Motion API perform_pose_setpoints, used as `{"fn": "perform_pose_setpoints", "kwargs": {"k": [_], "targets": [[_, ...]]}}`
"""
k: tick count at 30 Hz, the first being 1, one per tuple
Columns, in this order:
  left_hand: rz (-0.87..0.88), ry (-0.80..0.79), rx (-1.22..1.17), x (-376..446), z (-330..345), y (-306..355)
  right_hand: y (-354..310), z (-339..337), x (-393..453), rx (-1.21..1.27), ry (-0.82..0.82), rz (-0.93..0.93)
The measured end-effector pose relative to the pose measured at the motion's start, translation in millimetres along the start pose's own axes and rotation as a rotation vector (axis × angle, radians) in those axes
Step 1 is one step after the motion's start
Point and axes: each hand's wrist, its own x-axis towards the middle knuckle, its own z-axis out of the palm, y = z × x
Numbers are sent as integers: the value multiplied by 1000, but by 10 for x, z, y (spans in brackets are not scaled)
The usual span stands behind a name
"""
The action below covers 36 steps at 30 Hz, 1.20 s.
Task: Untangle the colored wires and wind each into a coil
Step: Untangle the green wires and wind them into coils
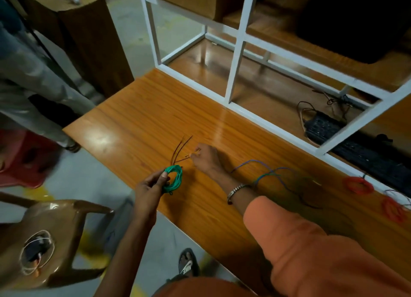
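My left hand [153,183] pinches a wound green wire coil [174,179] just above the wooden table [138,118], near its front edge. My right hand [205,156] reaches across the table beyond the coil, fingertips closed on the thin ends of some short dark red wires [181,148] that fan out on the wood. Loose blue, green and purple wires [273,174] lie tangled to the right of my right forearm. Two red wire coils [358,184] [393,208] rest at the far right of the table.
A white metal frame [236,60] stands on the back of the table, with a black keyboard [347,141] and cables behind it. A brown plastic chair [51,234] holding a white cord is at lower left. Another person's legs [29,78] stand at left beside a cardboard box [89,40].
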Motion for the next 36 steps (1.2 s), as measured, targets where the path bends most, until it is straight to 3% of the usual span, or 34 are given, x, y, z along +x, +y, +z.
{"fn": "perform_pose_setpoints", "kwargs": {"k": [7,21,29,33,36], "targets": [[-46,46,9,254,-307,-63,-535,160,225,-67,42,128],[-104,35,5,468,-475,-142,-744,379,475,37,53,425],[-60,-13,-1,505,-286,-28,-692,324,359,38,141,417],[-50,-16,-4,442,-208,-28,-580,401,263,91,48,394],[-50,-1,-13,393,-226,-42,-605,415,306,35,178,354]]}}
